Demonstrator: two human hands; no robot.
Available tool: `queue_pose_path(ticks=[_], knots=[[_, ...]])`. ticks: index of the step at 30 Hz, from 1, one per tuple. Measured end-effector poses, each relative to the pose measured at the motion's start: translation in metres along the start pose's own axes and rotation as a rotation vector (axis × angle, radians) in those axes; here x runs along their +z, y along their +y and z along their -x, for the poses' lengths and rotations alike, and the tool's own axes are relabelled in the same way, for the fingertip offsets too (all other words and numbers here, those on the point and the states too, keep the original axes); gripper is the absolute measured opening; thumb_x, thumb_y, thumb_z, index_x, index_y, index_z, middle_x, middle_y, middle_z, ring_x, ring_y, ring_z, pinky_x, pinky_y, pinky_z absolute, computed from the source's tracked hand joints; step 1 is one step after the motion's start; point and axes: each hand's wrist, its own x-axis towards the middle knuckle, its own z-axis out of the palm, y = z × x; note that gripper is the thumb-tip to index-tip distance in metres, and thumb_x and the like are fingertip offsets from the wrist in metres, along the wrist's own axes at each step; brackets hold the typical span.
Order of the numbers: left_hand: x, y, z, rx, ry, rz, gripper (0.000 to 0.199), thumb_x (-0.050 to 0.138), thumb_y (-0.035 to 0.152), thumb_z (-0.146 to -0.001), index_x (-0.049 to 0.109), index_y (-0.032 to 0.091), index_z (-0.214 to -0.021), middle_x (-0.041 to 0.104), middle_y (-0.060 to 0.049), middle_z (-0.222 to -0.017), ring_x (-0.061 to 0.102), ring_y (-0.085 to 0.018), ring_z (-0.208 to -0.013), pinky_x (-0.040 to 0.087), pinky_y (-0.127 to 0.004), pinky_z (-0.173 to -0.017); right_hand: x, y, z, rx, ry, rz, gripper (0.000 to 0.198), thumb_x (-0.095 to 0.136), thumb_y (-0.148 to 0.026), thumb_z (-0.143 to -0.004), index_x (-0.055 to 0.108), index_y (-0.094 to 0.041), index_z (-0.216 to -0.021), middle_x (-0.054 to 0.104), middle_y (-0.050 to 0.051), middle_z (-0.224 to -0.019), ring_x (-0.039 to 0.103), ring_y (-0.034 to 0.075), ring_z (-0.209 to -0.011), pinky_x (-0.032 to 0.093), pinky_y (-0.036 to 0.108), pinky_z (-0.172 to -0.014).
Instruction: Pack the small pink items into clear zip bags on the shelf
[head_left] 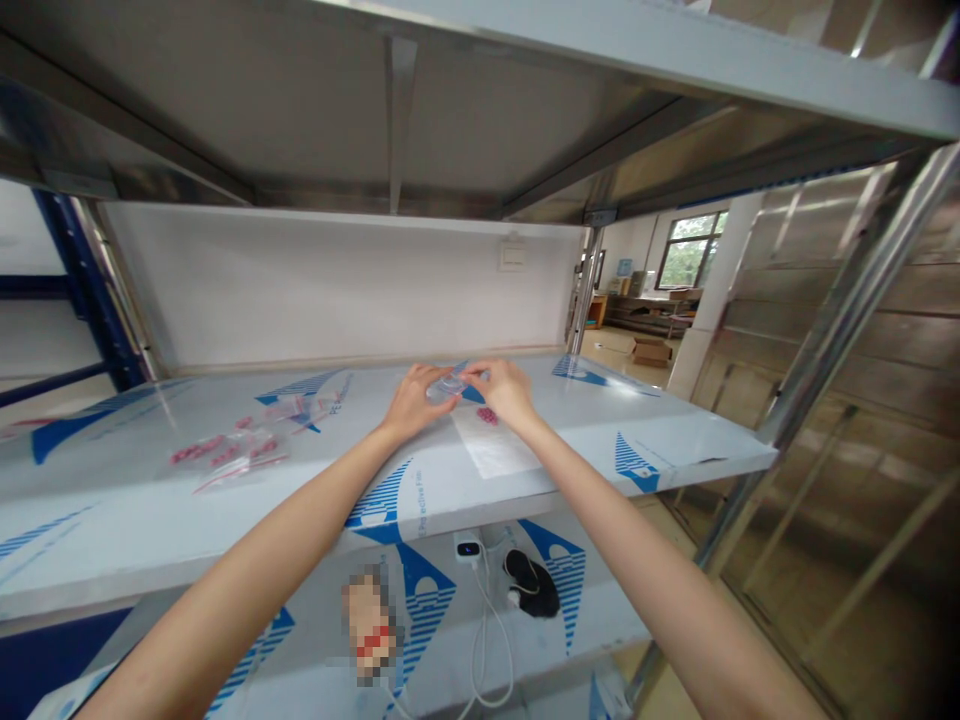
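Two bare forearms stretch forward from the bottom of the view and converge toward one shared grip. The left hand (415, 398) comes in from the lower left, palm turned inward, its fingers curled and its thumb tucked toward the grip. The right hand (505, 389) meets it from the lower right, knuckles up, fingertips pinched just beside those of the left. Both wrists are nearly straight, both elbows extended.

The single head-worn camera looks forward and slightly down along both forearms at the shelf (600, 440), filling mid-frame at arm's length.
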Motion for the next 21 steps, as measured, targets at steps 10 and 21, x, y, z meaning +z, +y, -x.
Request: queue_pose_path(ticks=[10, 21], knots=[[-0.007, -0.004, -0.003, -0.116, 0.135, 0.094, 0.033, 0.062, 0.035, -0.078, 0.064, 0.018, -0.106, 0.066, -0.006, -0.101, 0.055, -0.020, -0.094, 0.046, -0.030, -0.076, -0.001, 0.077, 0.001, 0.209, -0.268, 0.150, 0.014, 0.063, -0.031, -0.078, 0.073, -0.027, -0.088, 0.070, -0.001, -0.095, 0.063, 0.018, -0.091, 0.044, 0.025, -0.078], [-0.014, -0.006, -0.004, -0.228, 0.130, 0.074, 0.034, 0.060, 0.039, -0.078, 0.067, 0.018, -0.104, 0.066, -0.007, -0.102, 0.057, -0.020, -0.091, 0.045, -0.031, -0.080, 0.010, 0.071, 0.011, 0.116, -0.253, 0.357, 0.014, 0.061, -0.025, -0.078, 0.073, -0.027, -0.084, 0.070, 0.003, -0.090, 0.063, 0.021, -0.089, 0.043, 0.027, -0.073]])
